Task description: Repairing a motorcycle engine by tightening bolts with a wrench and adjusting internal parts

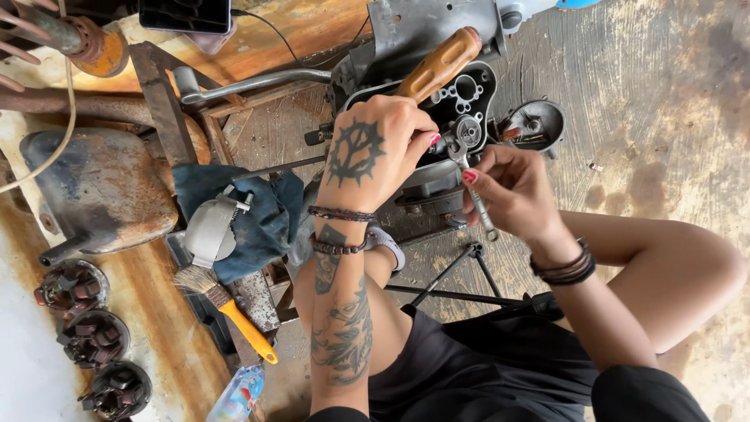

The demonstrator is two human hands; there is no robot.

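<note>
Wooden-handled tool [437, 64] in left hand [375, 148]; right hand [512, 191] pinches wrench [469, 184].

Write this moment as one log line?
left hand: grips wooden-handled tool | right hand: holds small wrench on engine

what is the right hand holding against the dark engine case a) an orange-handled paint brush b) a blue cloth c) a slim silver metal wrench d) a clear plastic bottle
c: the right hand pinches a slim silver metal wrench whose head sits on a small round fitting on the dark engine case, while the left hand grips a tool with an orange-brown wooden handle.
</note>
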